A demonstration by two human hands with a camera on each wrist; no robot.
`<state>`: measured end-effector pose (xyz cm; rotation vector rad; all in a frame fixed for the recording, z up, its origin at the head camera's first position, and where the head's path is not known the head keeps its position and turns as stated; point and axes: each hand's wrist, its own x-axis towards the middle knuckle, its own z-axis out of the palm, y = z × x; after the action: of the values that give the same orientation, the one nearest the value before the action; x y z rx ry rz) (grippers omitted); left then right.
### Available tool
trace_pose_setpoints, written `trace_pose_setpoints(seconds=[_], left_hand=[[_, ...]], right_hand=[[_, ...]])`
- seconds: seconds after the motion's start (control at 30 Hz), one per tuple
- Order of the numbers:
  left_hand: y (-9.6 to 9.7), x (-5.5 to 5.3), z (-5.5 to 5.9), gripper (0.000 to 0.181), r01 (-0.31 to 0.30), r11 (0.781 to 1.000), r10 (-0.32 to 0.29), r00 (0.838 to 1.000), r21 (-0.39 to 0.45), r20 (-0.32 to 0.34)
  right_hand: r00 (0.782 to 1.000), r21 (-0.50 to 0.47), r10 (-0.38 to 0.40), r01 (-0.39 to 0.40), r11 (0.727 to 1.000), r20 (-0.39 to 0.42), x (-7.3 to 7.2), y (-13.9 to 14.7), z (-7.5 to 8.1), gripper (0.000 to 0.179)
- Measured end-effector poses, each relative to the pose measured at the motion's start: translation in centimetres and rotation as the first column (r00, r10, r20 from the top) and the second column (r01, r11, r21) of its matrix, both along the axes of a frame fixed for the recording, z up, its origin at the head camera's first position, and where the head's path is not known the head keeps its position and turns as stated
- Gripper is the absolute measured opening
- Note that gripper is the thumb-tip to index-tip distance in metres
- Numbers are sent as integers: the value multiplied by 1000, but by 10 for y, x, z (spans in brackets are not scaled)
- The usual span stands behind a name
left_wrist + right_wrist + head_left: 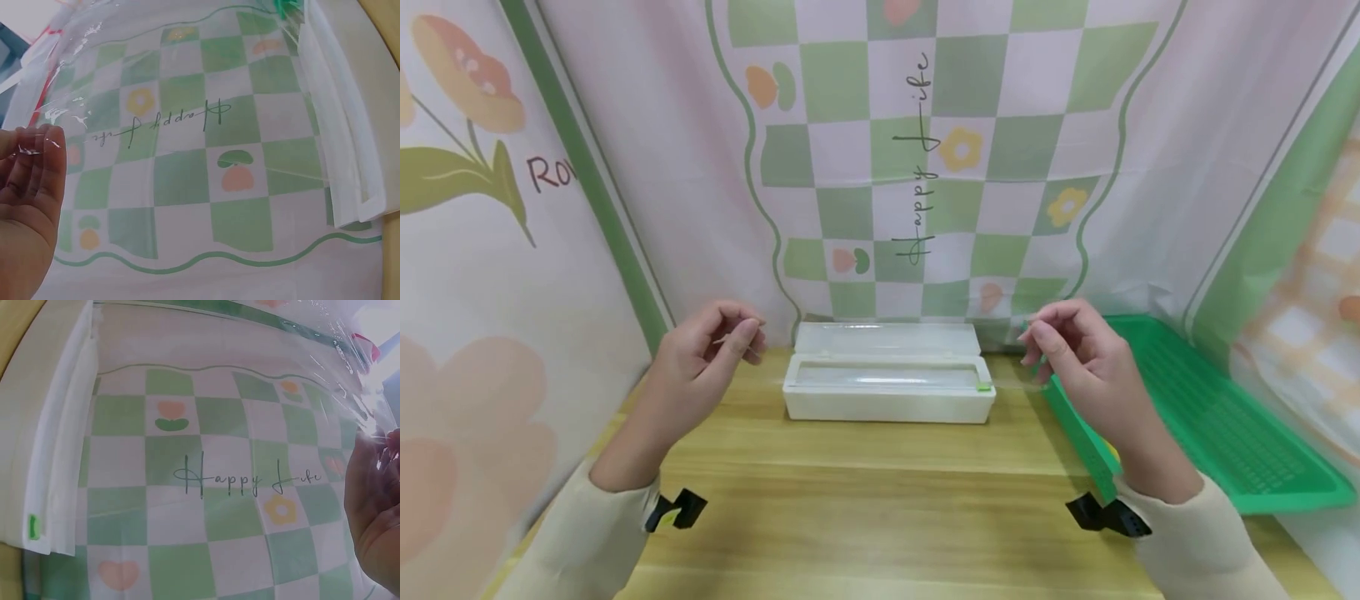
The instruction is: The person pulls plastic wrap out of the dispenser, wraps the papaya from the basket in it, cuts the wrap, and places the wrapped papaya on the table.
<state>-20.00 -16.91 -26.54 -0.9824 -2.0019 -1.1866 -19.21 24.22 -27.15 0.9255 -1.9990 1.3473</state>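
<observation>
A white cling film dispenser box (887,407) stands on the wooden table, its clear lid (887,338) tilted up at the back. A small green slide cutter (983,387) sits at the right end of its front edge. My left hand (700,358) is raised left of the box and pinches a corner of clear cling film (81,106) between thumb and fingers. On the other side, my right hand (1086,358) pinches the film's opposite corner. In both wrist views the sheet stretches towards the box; in the head view it is almost invisible.
To the right, a green plastic basket (1270,492) rests on the table (880,517), partly behind my right forearm; something yellow (1111,451) shows at its near side. Printed cloth with green checks (902,150) hangs close behind the box, with more cloth at both sides.
</observation>
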Motion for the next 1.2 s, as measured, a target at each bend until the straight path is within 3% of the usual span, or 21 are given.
trace_pose_setpoints(seconds=[0.2,0.3,0.43,0.53,0.6,0.73,0.9,1.1,1.2], left_hand=[[-7,5,-9,23,0,999,-1,1000,-53,-30],[-10,6,-14,26,33,995,-35,999,-91,-18],[-16,8,-21,26,105,986,-99,994,-126,50],[-20,9,-25,26,193,969,-171,974,-152,147],[-21,9,-28,25,262,949,-220,948,-172,231],[-23,11,-35,19,390,895,-285,874,-218,393],[-22,9,-50,12,499,831,-322,792,-246,519],[-16,8,-73,11,592,775,-338,683,-221,647],[-13,8,-83,11,632,746,-351,641,-209,682]], right_hand=[[998,39,47,-45,998,-34,7,3,-10,16],[997,88,71,-69,994,-21,12,4,-17,20],[994,161,77,-90,983,82,20,6,-24,22],[984,192,91,-121,974,156,24,7,-31,24],[975,196,123,-159,968,185,25,6,-37,23],[963,210,160,-207,956,218,27,5,-53,26],[936,221,232,-293,930,263,30,6,-73,30],[860,208,319,-423,882,398,34,13,-93,24],[814,207,338,-476,855,472,36,14,-101,20]])
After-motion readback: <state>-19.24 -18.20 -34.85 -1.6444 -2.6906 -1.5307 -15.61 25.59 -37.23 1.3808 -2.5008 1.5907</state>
